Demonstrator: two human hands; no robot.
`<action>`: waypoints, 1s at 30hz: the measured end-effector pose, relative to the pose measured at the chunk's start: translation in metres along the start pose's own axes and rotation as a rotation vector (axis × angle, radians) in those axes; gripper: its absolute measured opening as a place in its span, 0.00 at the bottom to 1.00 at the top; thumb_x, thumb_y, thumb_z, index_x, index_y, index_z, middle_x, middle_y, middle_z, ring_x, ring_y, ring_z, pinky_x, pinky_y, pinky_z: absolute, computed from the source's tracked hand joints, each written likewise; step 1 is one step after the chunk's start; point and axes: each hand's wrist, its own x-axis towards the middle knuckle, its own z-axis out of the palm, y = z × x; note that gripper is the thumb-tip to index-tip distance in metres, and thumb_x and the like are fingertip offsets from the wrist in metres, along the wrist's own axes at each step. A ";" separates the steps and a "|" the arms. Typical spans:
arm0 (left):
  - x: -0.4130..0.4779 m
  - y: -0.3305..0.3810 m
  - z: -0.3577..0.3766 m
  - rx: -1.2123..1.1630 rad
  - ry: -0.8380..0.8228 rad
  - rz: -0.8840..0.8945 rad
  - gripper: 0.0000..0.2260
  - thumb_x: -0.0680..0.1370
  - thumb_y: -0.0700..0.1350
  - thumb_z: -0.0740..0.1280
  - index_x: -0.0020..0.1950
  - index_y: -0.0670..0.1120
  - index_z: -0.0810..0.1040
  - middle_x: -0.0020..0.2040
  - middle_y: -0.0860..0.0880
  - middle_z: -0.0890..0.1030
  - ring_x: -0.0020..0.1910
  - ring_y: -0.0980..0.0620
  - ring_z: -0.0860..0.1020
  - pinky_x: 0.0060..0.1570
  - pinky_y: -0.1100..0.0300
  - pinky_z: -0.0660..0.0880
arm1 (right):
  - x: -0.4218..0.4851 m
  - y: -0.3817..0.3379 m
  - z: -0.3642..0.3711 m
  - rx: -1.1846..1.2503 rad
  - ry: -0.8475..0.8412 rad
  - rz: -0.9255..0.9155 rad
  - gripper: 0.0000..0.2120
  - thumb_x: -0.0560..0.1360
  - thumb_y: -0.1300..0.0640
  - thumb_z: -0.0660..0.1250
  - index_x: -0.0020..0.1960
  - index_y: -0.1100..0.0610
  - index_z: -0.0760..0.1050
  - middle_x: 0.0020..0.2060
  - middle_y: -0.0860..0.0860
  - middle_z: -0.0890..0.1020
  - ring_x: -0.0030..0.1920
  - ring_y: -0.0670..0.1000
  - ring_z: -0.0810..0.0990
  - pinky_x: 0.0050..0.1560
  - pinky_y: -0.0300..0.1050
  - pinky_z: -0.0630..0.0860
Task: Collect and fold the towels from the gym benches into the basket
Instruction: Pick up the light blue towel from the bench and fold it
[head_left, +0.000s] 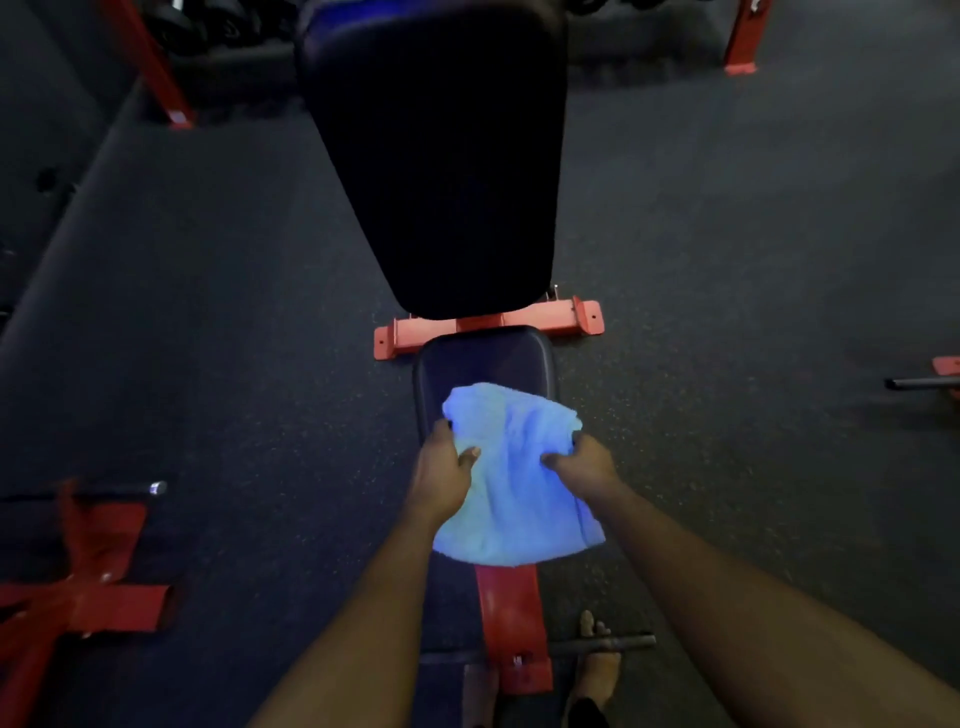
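A light blue towel (517, 483) lies crumpled on the black seat pad (485, 364) of a gym bench with a red frame. My left hand (441, 467) grips the towel's left edge, thumb on top. My right hand (582, 462) grips its right edge the same way. The towel's near end hangs over the front of the seat, above the red frame post (511, 613). No basket is in view.
The bench's long black backrest (441, 156) rises ahead. Its red cross foot (488, 327) rests on the dark rubber floor. Another red frame (78, 587) stands at lower left, red posts at the far corners, a bar (919, 383) at right. My bare foot (597, 660) stands beside the bench.
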 end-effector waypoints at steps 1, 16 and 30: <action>-0.019 0.020 -0.015 0.010 -0.005 0.038 0.14 0.79 0.46 0.66 0.61 0.42 0.68 0.56 0.43 0.77 0.55 0.43 0.77 0.48 0.56 0.71 | -0.027 -0.008 -0.015 0.029 0.034 -0.016 0.20 0.74 0.57 0.71 0.64 0.62 0.75 0.59 0.59 0.80 0.61 0.58 0.78 0.52 0.41 0.70; -0.218 0.223 -0.082 -0.013 -0.263 0.832 0.17 0.78 0.46 0.64 0.65 0.43 0.68 0.60 0.44 0.77 0.59 0.43 0.76 0.55 0.54 0.71 | -0.342 0.031 -0.169 0.532 0.816 -0.064 0.11 0.66 0.56 0.69 0.45 0.61 0.76 0.36 0.52 0.79 0.35 0.49 0.76 0.33 0.42 0.71; -0.588 0.253 0.079 0.064 -0.939 1.417 0.16 0.79 0.45 0.64 0.66 0.43 0.69 0.61 0.45 0.78 0.59 0.45 0.77 0.54 0.58 0.70 | -0.696 0.291 -0.125 0.859 1.584 0.281 0.06 0.71 0.60 0.69 0.47 0.60 0.78 0.40 0.52 0.81 0.40 0.50 0.77 0.42 0.41 0.69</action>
